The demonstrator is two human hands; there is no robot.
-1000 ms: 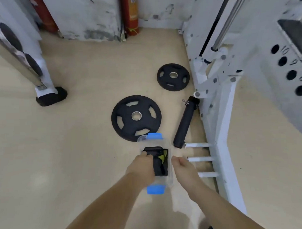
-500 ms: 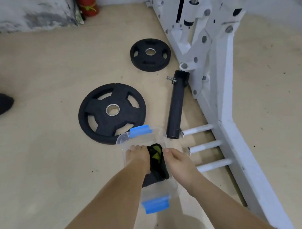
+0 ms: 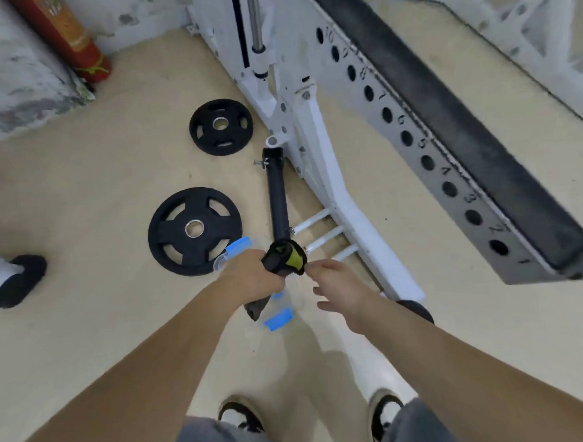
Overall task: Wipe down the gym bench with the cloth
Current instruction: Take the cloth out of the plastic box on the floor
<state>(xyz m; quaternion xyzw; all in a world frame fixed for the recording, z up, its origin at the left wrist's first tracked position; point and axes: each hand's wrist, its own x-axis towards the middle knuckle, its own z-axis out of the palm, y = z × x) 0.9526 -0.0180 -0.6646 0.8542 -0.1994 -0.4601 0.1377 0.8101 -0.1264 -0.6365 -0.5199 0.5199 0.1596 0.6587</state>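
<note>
cloth (image 3: 285,261), black with a yellow patch, was bunched up in the left hand (image 3: 252,277), held above the floor over a clear plastic box (image 3: 223,262). left hand's fingers were clenched round it, the bunch sticking out past the knuckles and a dark tail hanging below the wrist side. right hand (image 3: 343,286) was just beside the cloth, fingers loose and spread, holding nothing; index tip sat close to the cloth's edge, couldn't tell if it touched. the box was mostly hidden under the hands, with one blue clip (image 3: 239,246) showing at the far end and another at the near end. left of the box lay a large black weight plate (image 3: 194,230) flat on the beige floor (image 3: 84,201), with a smaller plate (image 3: 220,126) further out. a black tube (image 3: 277,195) lay between the plates and a white machine frame (image 3: 326,176), its near end hidden behind the cloth. three white pegs (image 3: 323,237) stuck out of the frame just past the hands. to the right ran a grey rail with numbered holes (image 3: 413,144) carrying a long black pad (image 3: 445,116). a red cylinder (image 3: 69,36) stood against the far wall. a black rubber foot (image 3: 18,280) sat at the left edge. the person's two shoes (image 3: 239,417) showed at the bottom.
</note>
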